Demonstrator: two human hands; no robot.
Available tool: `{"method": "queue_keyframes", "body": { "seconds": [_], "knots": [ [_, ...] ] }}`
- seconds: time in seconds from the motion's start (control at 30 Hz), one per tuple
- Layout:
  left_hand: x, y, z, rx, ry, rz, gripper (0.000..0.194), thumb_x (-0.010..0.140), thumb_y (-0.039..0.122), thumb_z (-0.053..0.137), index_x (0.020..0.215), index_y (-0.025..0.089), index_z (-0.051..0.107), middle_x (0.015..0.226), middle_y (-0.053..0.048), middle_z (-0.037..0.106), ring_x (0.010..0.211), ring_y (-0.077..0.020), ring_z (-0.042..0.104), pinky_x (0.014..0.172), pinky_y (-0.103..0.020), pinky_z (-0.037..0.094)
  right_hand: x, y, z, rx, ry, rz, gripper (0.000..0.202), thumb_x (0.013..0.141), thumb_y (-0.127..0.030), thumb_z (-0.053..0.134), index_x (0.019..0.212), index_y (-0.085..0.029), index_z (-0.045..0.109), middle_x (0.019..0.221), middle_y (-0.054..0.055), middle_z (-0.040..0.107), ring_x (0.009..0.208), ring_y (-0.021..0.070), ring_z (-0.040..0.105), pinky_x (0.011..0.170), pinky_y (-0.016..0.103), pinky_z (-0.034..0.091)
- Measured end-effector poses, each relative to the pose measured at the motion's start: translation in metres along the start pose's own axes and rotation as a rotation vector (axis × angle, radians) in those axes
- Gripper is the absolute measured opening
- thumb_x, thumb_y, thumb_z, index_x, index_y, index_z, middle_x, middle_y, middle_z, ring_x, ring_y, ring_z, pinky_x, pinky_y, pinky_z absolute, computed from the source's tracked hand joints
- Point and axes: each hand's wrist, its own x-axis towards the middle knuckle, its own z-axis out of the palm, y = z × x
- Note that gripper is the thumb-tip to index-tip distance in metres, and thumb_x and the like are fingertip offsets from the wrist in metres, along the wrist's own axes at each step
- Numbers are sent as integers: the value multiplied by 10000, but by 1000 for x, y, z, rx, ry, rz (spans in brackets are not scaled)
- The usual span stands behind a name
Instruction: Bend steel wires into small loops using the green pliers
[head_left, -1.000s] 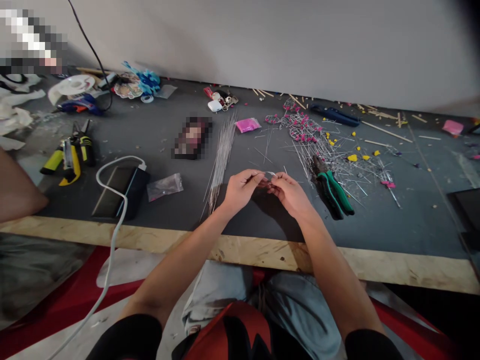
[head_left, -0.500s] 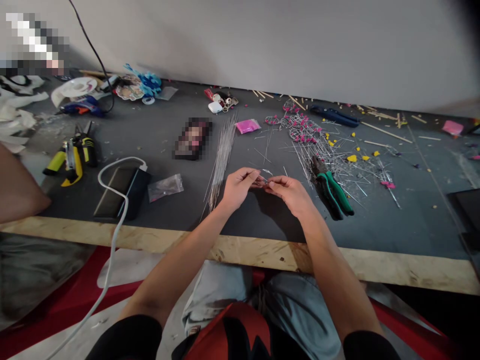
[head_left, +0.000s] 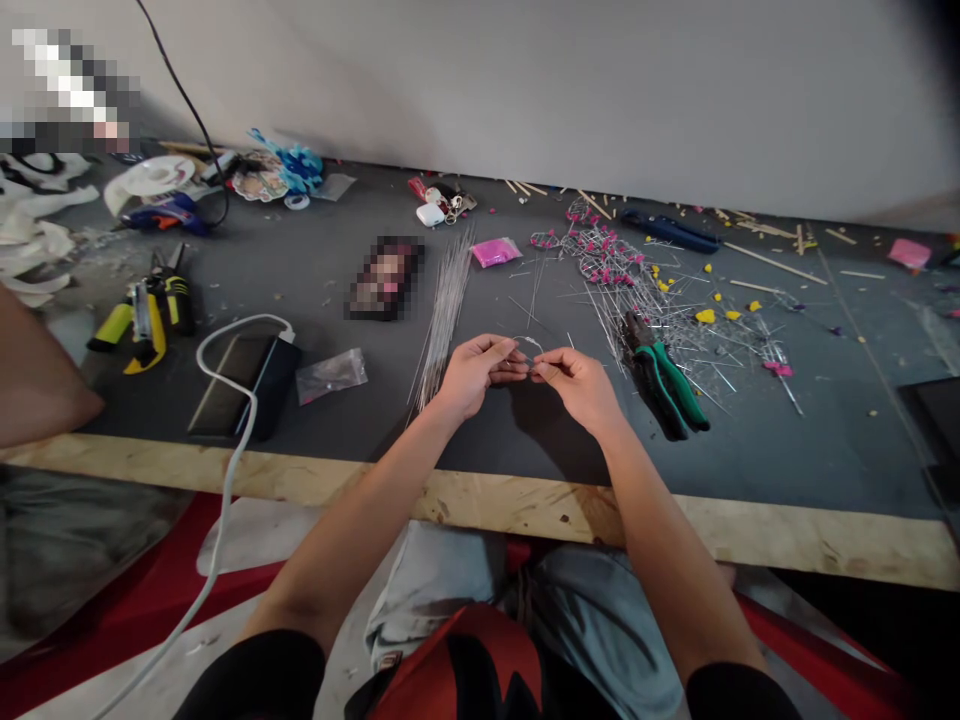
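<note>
My left hand (head_left: pixel 480 374) and my right hand (head_left: pixel 576 385) meet over the near middle of the table, fingers pinched on a thin, bent metal wire (head_left: pixel 534 342). The wire arches up between the fingertips; the ends inside my fingers are hidden. Left of my left hand lies a bundle of straight wires (head_left: pixel 444 310). To the right of my right hand rest green-handled pliers (head_left: pixel 667 375). Behind them is a heap of wire pieces with pink bits (head_left: pixel 604 250).
At left are yellow-and-black cutters (head_left: pixel 154 305), a power bank (head_left: pixel 244 385) with a white cable and a small plastic bag (head_left: pixel 331 376). A pink packet (head_left: pixel 495 252) and a phone (head_left: pixel 386 278) lie farther back. Another person's arm (head_left: pixel 41 370) rests at the left edge.
My left hand has shifted slightly left and its fingers have opened out a little. The wire now shows a wider arch between my hands.
</note>
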Motion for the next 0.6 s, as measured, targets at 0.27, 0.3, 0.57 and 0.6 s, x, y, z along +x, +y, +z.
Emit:
{"method": "queue_keyframes", "body": {
  "seconds": [0.27,0.3,0.57,0.6],
  "knots": [
    [1,-2,0,-3,19,29,256,741,344,686,846,121,615,760,-49,684,655,-138,679,676,-284,569,2,5,3,159,8,55,199,776,-345,614,912,-203,648,809,21,693,772,163,673,814,350,519],
    [1,-2,0,-2,17,33,264,739,348,688,852,121,615,763,-51,685,659,-140,680,679,-287,568,2,6,3,172,13,56,199,773,-346,615,908,-203,648,807,18,689,767,159,669,811,348,520],
    [0,-3,5,9,18,45,266,728,349,694,851,124,623,756,-49,692,654,-135,675,670,-280,566,3,6,5,147,55,33,217,756,-381,626,881,-205,649,796,11,670,722,146,638,761,316,513],
    [-1,-3,5,7,14,47,268,727,347,695,862,128,618,758,-48,692,655,-136,675,669,-282,564,3,6,5,144,59,35,217,757,-382,626,877,-203,648,781,10,666,712,148,639,754,316,512]
  ]
}}
